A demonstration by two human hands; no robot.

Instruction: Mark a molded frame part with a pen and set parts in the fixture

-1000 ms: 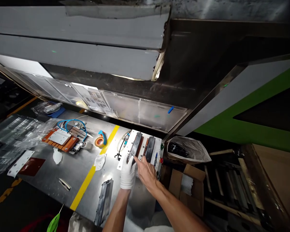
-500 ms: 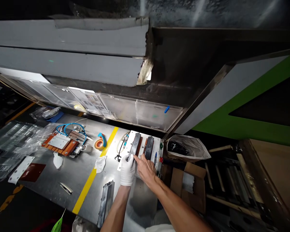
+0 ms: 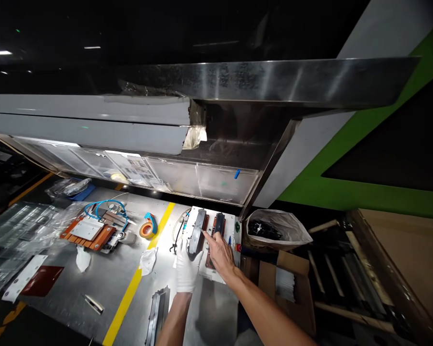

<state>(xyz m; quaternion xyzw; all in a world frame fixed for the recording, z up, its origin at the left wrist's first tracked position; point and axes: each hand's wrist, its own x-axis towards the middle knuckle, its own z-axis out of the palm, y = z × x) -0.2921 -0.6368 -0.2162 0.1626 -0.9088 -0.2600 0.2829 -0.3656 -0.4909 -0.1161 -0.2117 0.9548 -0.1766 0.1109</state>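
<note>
My left hand (image 3: 186, 271), in a white glove, grips the near end of a long dark grey bar-shaped part (image 3: 196, 234) and holds it tilted above a white fixture plate (image 3: 216, 276). My bare right hand (image 3: 219, 253) rests beside it, index finger stretched out and touching the bar's right edge. A second dark bar (image 3: 219, 224) lies on the plate's right slot, over brown strips. A third dark bar (image 3: 156, 312) lies on the steel table (image 3: 104, 269) near the front edge.
A yellow stripe (image 3: 137, 278) crosses the table. To the left lie an orange tape roll (image 3: 147, 228), white wipes (image 3: 147, 259), an orange board with blue tubing (image 3: 88, 229) and plastic trays (image 3: 14, 230). A bag-lined bin (image 3: 276, 229) and cardboard box (image 3: 286, 283) stand to the right.
The left hand has lifted the near end of the dark bar off the fixture plate, and the right index finger stays on it. The camera has tilted upward.
</note>
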